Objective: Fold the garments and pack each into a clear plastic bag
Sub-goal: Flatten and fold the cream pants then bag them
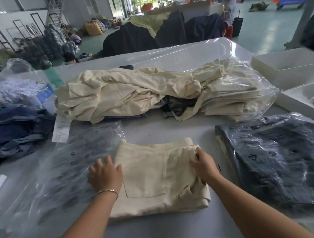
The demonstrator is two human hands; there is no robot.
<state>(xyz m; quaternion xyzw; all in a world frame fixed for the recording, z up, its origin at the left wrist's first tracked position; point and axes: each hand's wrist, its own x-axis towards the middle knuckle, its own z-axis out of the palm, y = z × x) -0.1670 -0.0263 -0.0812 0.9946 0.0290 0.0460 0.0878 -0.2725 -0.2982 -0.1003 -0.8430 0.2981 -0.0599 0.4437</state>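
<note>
Garment (151, 175) between both hands.

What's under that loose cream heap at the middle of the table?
Under the loose cream heap, dark denim-like fabric pokes out at its front right edge. How far it extends, and whatever else lies beneath, is covered by the cream cloth.

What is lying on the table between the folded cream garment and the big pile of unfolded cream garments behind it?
In the head view, only bare grey table lies between the folded cream garment and the pile of unfolded cream garments.
</note>
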